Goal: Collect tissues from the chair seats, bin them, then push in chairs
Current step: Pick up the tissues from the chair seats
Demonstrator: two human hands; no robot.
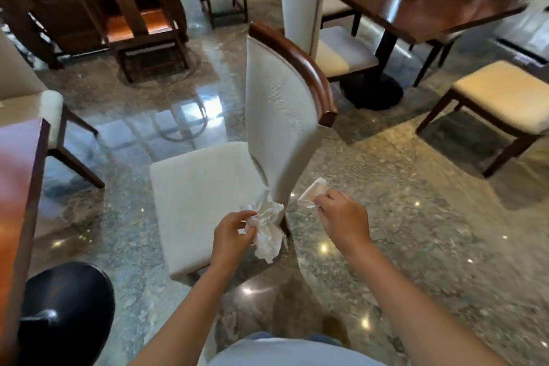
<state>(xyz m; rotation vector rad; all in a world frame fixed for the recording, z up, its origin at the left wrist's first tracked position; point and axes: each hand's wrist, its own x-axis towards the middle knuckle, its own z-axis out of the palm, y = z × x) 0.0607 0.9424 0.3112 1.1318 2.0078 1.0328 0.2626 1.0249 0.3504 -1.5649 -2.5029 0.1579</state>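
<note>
Straight ahead at twelve o'clock the upright back of the white chair (282,104) blocks the way forward; its seat (202,196) lies bare at eleven. At nine o'clock the edge of the red-brown desk (20,175) closes the left side, and at seven a black bin (65,315) stands beside it. From one to five o'clock the polished floor (416,232) lies open, bounded at two by another cushioned chair (502,95) and a pedestal desk (421,9) behind it.
</note>
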